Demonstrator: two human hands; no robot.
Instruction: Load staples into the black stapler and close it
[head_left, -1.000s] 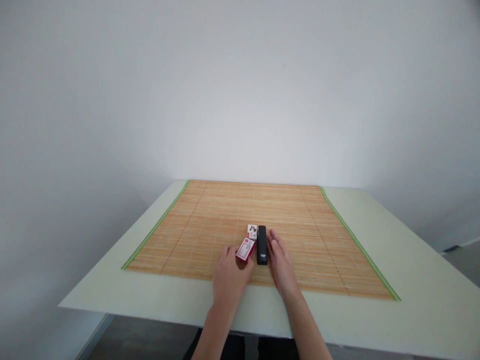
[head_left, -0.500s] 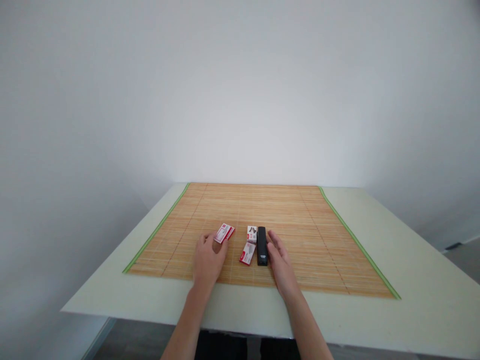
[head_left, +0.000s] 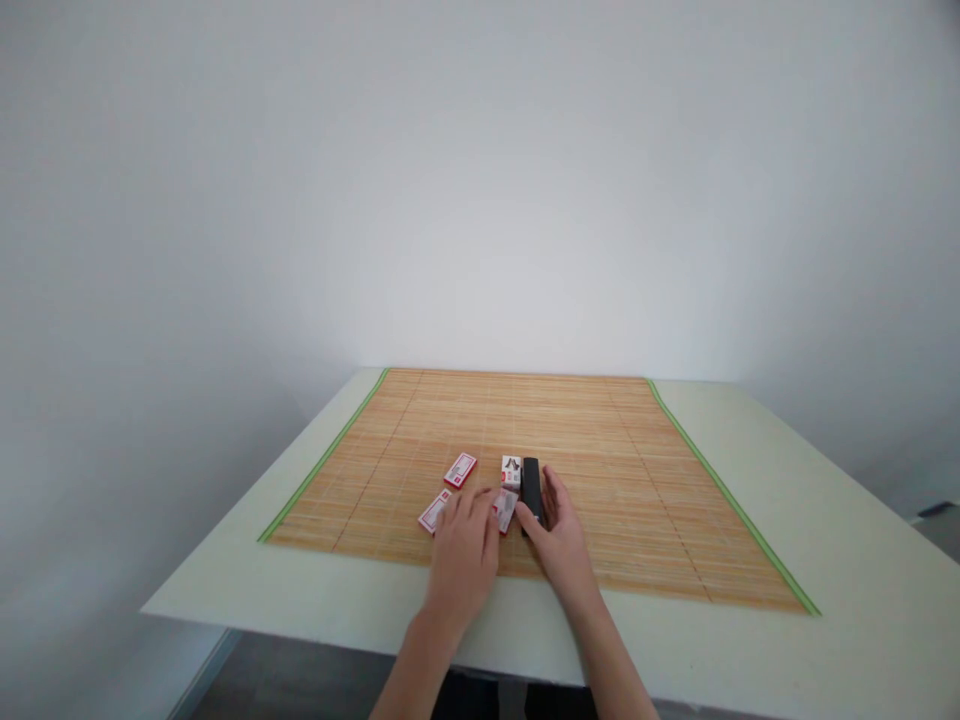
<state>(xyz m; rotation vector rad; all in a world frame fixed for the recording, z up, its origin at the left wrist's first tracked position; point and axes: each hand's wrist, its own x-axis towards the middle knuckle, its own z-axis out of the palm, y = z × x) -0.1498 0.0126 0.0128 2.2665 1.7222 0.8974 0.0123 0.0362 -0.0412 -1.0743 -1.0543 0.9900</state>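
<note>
Several small red-and-white boxes, which look like staple boxes, lie about my hands. My left hand reaches over the mat with fingers extended, their tips at the left edge of one flat box and partly covering it. Just behind that box stands a thicker white-and-red box. Against both, on the right, lies a black stapler. My right hand is around the stapler's near part, thumb across it and fingers along its right side. Two more flat boxes, a farther one and a nearer one, lie left, apart from each other.
A bamboo mat with green side edges covers the middle of a white table. The table's far side meets a plain white wall. The front table edge runs under my forearms.
My left hand has left the two left boxes, which now lie apart, and moved right to the box by the stapler. My right thumb has come across the stapler.
</note>
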